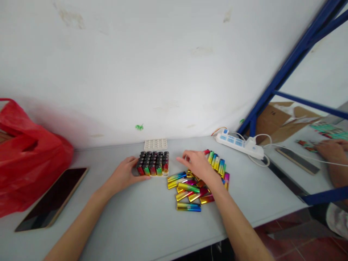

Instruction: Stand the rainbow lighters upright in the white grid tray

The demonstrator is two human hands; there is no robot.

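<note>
A block of lighters (153, 163) with black tops and shiny red and green bodies stands upright in rows in a white tray (165, 173). My left hand (127, 172) is curled round the tray's left side, with the thumb along its front edge. To the right lies a loose pile of shiny metallic lighter-shaped pieces (189, 187) in gold, blue, green and pink. My right hand (199, 165) is over the back of this pile, fingers bent and apart, with nothing visible in them. The hand and forearm hide part of the pile.
Behind the lighters, another white holed tray (155, 144) lies by the wall. A red bag (32, 156) and a dark tablet-like device (51, 199) are at left. At right are a power strip (239, 143), a blue metal frame (272, 87) and another person's hand (330, 148).
</note>
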